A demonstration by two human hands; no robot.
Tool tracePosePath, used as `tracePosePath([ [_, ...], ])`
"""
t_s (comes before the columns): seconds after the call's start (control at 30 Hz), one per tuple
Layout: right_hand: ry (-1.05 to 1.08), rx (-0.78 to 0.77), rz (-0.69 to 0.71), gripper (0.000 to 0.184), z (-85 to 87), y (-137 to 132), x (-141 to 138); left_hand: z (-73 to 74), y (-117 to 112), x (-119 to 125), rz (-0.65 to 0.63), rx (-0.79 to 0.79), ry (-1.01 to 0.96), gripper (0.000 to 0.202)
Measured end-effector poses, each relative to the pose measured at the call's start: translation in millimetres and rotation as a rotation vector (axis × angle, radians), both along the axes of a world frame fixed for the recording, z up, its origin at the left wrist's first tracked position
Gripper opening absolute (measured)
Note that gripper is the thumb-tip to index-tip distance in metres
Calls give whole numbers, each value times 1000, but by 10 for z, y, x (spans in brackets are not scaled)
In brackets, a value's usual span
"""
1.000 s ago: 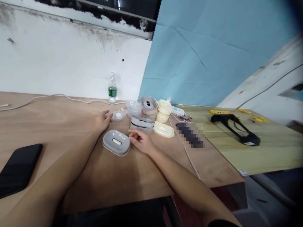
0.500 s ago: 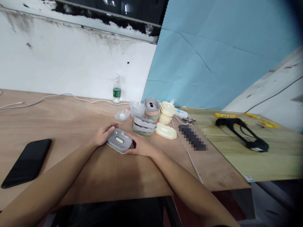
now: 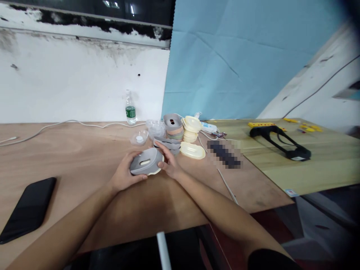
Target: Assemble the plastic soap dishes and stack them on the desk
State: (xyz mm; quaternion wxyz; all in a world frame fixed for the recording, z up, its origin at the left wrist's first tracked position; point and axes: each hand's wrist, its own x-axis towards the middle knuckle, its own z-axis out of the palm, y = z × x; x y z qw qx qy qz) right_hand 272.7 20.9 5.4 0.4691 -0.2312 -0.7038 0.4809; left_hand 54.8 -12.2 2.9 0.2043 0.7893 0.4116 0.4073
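Note:
Both of my hands hold a grey oval soap dish (image 3: 146, 162), lifted and tilted toward me above the wooden table (image 3: 84, 161); a cream part shows under its lower edge. My left hand (image 3: 125, 173) grips its left end with thumb below. My right hand (image 3: 168, 163) clasps its right end, fingers curled over the rim. Behind the dish lie grey dish parts (image 3: 168, 144), a stack of grey and pink dishes (image 3: 173, 126), a stack of cream dishes (image 3: 191, 129) and one cream lid (image 3: 192, 150).
A black phone (image 3: 28, 210) lies at the left. A clear small bowl (image 3: 138, 138), a water bottle (image 3: 130, 108) and a white cable (image 3: 70, 123) are farther back. A black strap device (image 3: 281, 140) and yellow pieces (image 3: 261, 124) sit on the lighter table to the right.
The grey dish was lying on the table a second ago; both hands closed on it and lifted it, tilting it toward me. The camera also shifted.

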Motion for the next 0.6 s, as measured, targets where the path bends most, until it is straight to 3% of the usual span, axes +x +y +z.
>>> tracePosePath([
  [0.17, 150, -133, 31, 95, -29, 7, -64, -46, -14, 1, 105, 72, -75, 80],
  [0.33, 48, -422, 164, 56, -26, 19, -88, -136, -4, -12, 271, 68, -129, 94],
  [0.4, 80, -487, 172, 49, 13, -7, -79, -156, 1, -9, 301, 67, -150, 97],
  [0.5, 125, -495, 136, 42, 75, -43, -64, -177, 20, -19, 316, 57, -193, 98],
  [0.6, 92, -398, 71, 37, 111, -62, -66, -201, 47, -47, 335, 47, -230, 95],
])
